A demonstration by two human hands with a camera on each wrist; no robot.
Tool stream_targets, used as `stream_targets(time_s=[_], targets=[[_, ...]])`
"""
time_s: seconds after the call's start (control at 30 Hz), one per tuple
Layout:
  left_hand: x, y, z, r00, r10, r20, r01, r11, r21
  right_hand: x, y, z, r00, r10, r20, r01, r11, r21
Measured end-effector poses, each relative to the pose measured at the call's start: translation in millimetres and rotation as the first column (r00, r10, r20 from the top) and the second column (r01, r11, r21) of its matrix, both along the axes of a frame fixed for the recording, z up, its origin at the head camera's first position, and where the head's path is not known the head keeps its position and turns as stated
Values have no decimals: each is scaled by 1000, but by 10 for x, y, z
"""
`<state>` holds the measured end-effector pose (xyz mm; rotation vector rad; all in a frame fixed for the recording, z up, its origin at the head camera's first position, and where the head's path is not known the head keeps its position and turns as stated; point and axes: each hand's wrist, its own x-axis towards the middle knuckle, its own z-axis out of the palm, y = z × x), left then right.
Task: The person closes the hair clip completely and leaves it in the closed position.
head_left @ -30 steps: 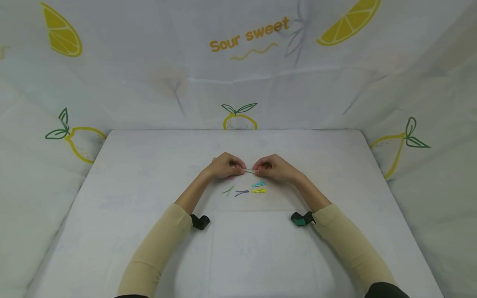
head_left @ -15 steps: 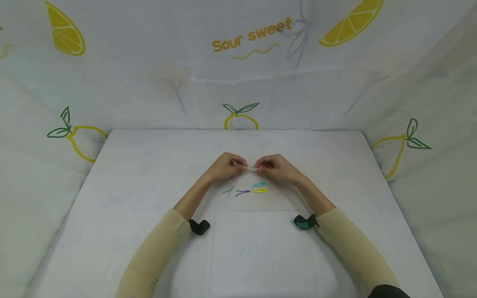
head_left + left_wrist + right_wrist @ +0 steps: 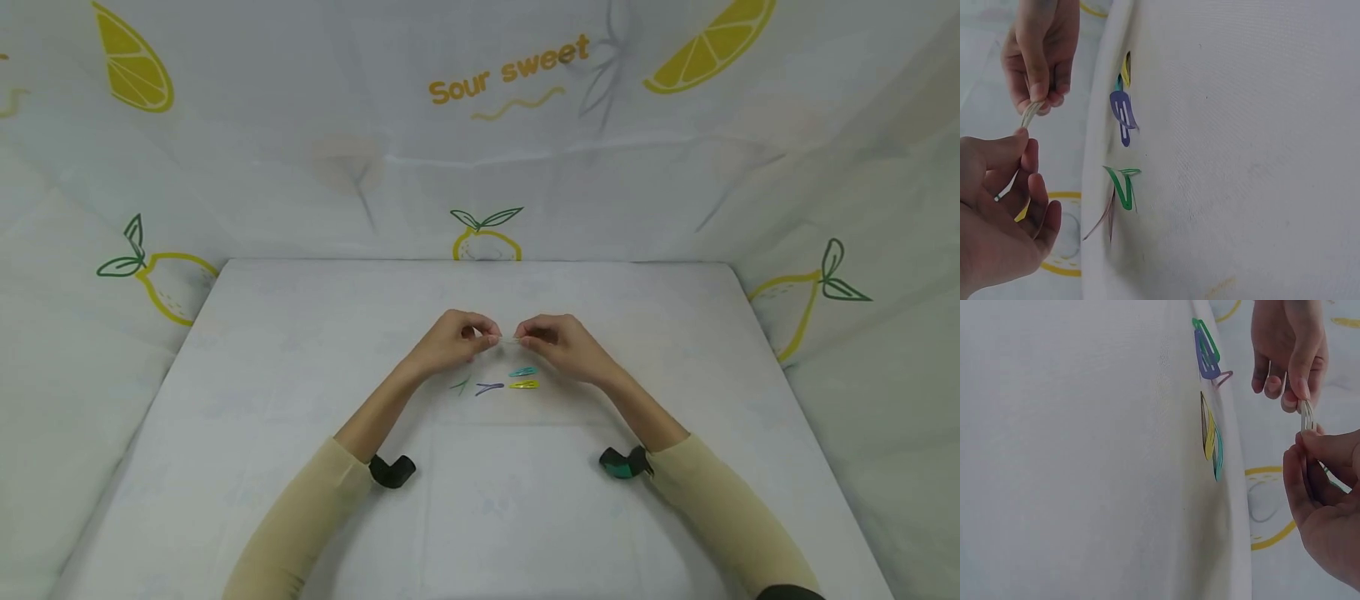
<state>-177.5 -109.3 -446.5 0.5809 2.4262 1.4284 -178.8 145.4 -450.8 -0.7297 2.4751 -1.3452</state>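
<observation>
Both hands pinch a white snap hair clip (image 3: 1308, 417) by its ends, above the table. My left hand (image 3: 450, 343) holds one end between thumb and fingertips. At the other end, my right hand (image 3: 568, 346) pinches it the same way. The fingertips cover much of the clip. Below and nearer me lie more snap clips: a teal one (image 3: 522, 372), a yellow one (image 3: 523, 385), a purple one (image 3: 490, 387) and a green one (image 3: 461, 384). The purple and green clips look bent open. In the left wrist view a pink clip (image 3: 1109, 215) lies beside the green one.
A white cloth covers the table (image 3: 510, 517). Its far edge meets a hanging white cloth (image 3: 300, 192) printed with lemons, and similar cloth hangs at both sides. Dark devices on straps sit at the left wrist (image 3: 393, 472) and right wrist (image 3: 624, 463).
Still pinching the white clip, both hands have shifted slightly. My wrists and forearms have come lower and spread a little apart. The clips on the table stay in place.
</observation>
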Motion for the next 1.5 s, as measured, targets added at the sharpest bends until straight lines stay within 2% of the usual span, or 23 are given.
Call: stream_targets(time_s=[0.13,0.3,0.53,0.93,1.33,1.5], targets=[[49,-11,2,999,32,-39,-31,999,22,39,-19,24,1000,-12,-16,12,1000,-12],[67,-11,-39,990,62,-126,-57,998,39,60,-28,29,1000,-19,-24,19,1000,-18],[94,-28,-83,968,77,-238,-70,997,39,75,-22,28,1000,-12,-8,11,999,-34],[123,-49,-131,922,66,-382,-81,996,-23,78,-11,18,998,-30,47,35,993,-117],[141,-15,-161,892,70,-446,-106,993,-57,88,37,20,994,-48,96,60,991,-123],[145,12,-149,900,69,-431,-110,992,-70,76,66,5,994,-49,97,61,990,-125]])
